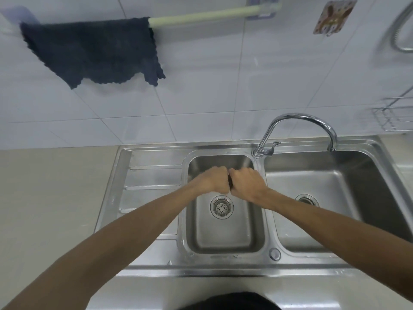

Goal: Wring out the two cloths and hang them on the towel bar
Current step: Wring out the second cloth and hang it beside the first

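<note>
A dark blue cloth [93, 50] hangs spread over the left part of the pale green towel bar [207, 15] on the tiled wall. Over the small middle sink basin [225, 233], my left hand [212, 180] and my right hand [248, 183] are fisted side by side, touching. Both are closed around a second dark cloth [230, 183]. Only a thin dark sliver of it shows between the fists; the remainder is hidden inside them.
A chrome faucet [299, 121] arches over the large right basin [335, 198]. A ribbed drainboard [152, 180] lies left of the small basin, with beige counter [55, 198] beyond. A wire rack [395, 113] and a metal hose [400, 25] hang at right.
</note>
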